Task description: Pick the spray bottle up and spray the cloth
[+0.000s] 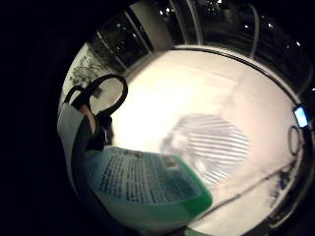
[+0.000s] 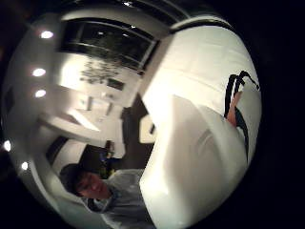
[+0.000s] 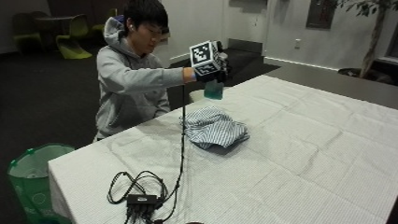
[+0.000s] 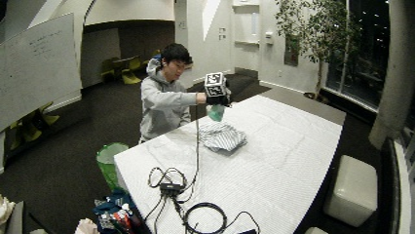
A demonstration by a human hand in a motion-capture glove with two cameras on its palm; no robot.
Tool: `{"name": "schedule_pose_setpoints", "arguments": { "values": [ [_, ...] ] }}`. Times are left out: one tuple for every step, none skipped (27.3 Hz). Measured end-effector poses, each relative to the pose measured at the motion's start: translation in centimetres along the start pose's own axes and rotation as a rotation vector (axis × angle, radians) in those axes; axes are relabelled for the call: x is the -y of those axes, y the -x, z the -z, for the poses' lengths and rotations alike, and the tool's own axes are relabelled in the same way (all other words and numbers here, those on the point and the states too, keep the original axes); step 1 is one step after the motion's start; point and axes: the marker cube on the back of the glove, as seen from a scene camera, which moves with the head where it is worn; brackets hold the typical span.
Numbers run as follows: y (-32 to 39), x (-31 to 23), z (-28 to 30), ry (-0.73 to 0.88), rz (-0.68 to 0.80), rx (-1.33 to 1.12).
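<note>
— So, where's the spray bottle (image 3: 214, 88)?

— Up off the table (image 3: 323, 140), gripped in the gloved right hand (image 3: 211, 71); the striped cloth (image 3: 213, 127) lies below it, slightly nearer the camera.

— How best to spray?

— Probably aim the nozzle down at the cloth's middle before squeezing.

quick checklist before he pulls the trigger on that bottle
1. Bottle lifted off the table: ok.
2. Right hand has a grip on the bottle: ok.
3. Cloth lies bunched on the table, below and in front of the bottle: ok.
4. Nozzle aimed at the cloth: cannot tell.
5. Finger on the trigger: cannot tell.
6. Cables lie apart from the cloth, near the table's edge: ok.
</note>
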Motion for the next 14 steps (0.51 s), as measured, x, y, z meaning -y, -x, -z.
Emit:
{"name": "schedule_pose_setpoints", "arguments": {
  "values": [
    [0.8,0.2,-0.8,-0.038,0.016,0.092],
    [1.5,0.3,-1.8,-0.069,0.029,0.178],
    [2.2,0.5,-2.9,-0.092,0.041,0.254],
    [2.7,0.7,-4.1,-0.107,0.051,0.32],
    [3.2,0.8,-5.2,-0.114,0.061,0.372],
    [3.6,0.8,-6.3,-0.11,0.073,0.412],
    [3.8,0.6,-7.2,-0.09,0.088,0.442],
    [3.9,0.2,-8.0,-0.055,0.105,0.464],
    [3.9,-0.2,-8.7,-0.02,0.122,0.483],
    [3.9,-0.3,-9.5,-0.007,0.131,0.503],
    [3.9,0.1,-10.3,-0.03,0.129,0.524],
    [3.9,0.8,-11.3,-0.075,0.12,0.543],
    [3.8,1.6,-12.3,-0.118,0.109,0.558],
    [3.5,2.0,-13.2,-0.138,0.102,0.566]
  ]
}}
